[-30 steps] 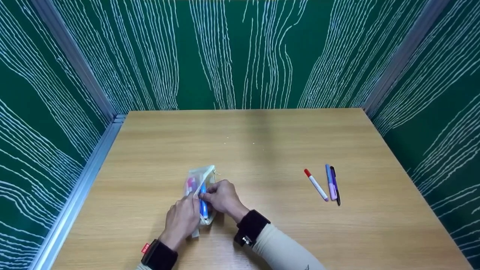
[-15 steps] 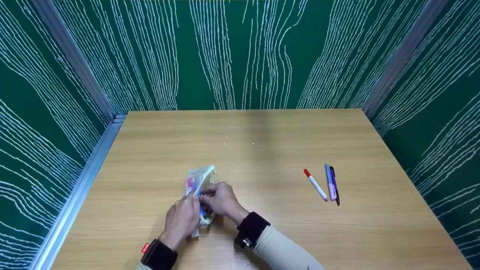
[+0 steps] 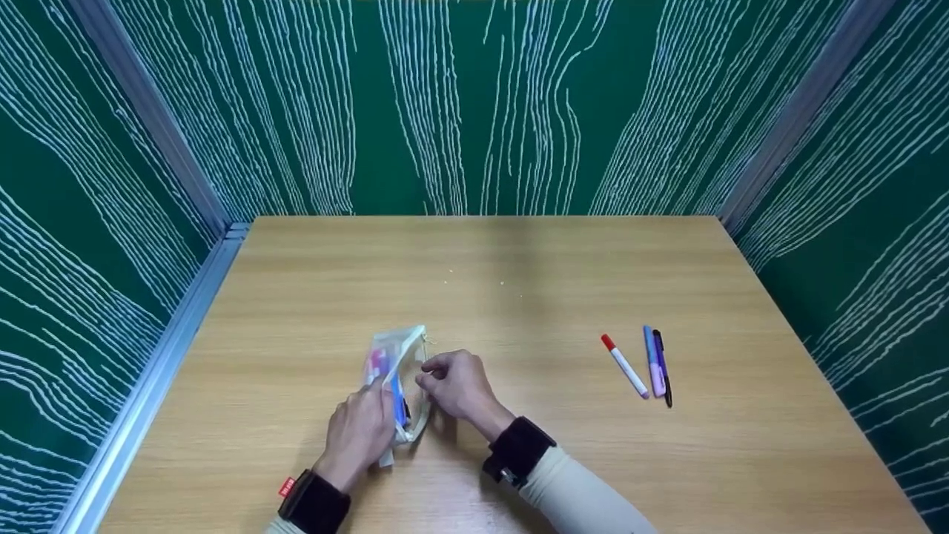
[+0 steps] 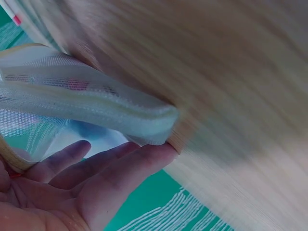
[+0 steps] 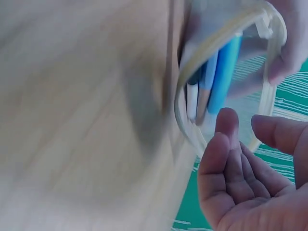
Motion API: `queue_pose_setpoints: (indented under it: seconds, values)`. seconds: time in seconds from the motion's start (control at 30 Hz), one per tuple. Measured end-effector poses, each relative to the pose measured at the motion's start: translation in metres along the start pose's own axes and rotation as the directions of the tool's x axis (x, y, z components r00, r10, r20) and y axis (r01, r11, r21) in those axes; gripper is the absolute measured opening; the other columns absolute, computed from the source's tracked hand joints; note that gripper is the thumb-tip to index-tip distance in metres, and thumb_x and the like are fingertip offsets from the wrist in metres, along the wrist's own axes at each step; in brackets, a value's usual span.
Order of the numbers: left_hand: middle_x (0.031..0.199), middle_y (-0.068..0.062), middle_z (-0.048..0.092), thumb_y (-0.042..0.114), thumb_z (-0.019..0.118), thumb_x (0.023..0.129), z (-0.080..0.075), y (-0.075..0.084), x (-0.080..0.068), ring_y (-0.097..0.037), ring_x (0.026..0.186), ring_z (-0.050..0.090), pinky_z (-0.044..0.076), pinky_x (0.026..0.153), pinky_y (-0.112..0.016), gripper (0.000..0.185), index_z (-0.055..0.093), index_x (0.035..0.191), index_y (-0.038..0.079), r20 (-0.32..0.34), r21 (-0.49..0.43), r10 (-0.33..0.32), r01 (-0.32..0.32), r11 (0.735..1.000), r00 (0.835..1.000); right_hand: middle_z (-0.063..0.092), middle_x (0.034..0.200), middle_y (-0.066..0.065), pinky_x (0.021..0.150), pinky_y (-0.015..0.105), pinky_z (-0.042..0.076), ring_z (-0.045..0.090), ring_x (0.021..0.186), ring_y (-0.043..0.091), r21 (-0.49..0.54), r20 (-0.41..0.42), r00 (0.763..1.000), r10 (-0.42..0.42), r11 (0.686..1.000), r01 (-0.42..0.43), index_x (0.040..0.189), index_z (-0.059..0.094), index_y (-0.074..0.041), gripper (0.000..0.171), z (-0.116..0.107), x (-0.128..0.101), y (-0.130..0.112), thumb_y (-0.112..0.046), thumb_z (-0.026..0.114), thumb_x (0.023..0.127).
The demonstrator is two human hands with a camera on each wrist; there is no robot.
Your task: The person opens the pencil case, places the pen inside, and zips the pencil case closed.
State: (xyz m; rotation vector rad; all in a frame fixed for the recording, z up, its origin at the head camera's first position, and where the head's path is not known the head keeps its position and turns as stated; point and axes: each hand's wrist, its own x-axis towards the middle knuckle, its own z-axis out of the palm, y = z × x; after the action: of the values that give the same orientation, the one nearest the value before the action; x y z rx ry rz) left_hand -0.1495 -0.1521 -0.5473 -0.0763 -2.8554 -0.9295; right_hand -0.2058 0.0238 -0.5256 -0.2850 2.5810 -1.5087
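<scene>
A translucent mesh pencil case (image 3: 391, 345) with a pale zip edge lies on the left half of the table, its mouth spread wide. My left hand (image 3: 357, 429) grips its left side; in the left wrist view the fingers (image 4: 115, 178) run along beneath the mesh. Blue pens (image 5: 225, 72) and a white one stand side by side inside, seen through the mouth in the right wrist view. My right hand (image 3: 461, 386) is at the case's right rim. Its thumb and fingertips (image 5: 227, 120) are apart in front of the mouth, with nothing between them.
To the right on the wooden table (image 3: 534, 460) lie a white marker with a red cap (image 3: 625, 366), a blue and lilac pen (image 3: 654, 361) and a black and purple pen (image 3: 663, 368). Green walls with white lines enclose the back and sides.
My right hand has drawn back to the right, out of the case's mouth. A blue pen it was touching now lies inside the case. The left hand keeps its place.
</scene>
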Motion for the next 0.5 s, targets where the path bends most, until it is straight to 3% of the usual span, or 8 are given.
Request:
queue_pose_setpoints:
  seconds: [0.17,0.5]
  values:
    - [0.066,-0.002,0.05,0.018,0.043,0.107,0.001,0.0,0.003,-0.018,0.05,0.049,0.042,0.044,-0.037,0.028,0.065,0.112,0.001,-0.049,0.05,0.053,-0.051,0.997,0.997,0.076,0.084,0.004,0.067,0.027,0.057,0.068,0.071,0.011,-0.117,-0.057,0.997,-0.047,0.992,0.04,0.103,0.078,-0.002,0.021,-0.019,0.0,0.003,-0.017,0.08,0.088]
    - [0.066,-0.001,0.048,0.019,0.042,0.108,0.002,0.001,0.001,-0.016,0.049,0.046,0.041,0.044,-0.034,0.029,0.064,0.113,0.001,-0.034,0.038,0.04,-0.039,0.998,0.999,0.075,0.089,0.002,0.071,0.031,0.057,0.067,0.075,0.013,-0.202,-0.112,0.994,0.019,0.978,-0.041,0.114,0.074,-0.003,0.03,-0.058,-0.008,0.018,-0.021,0.079,0.09]
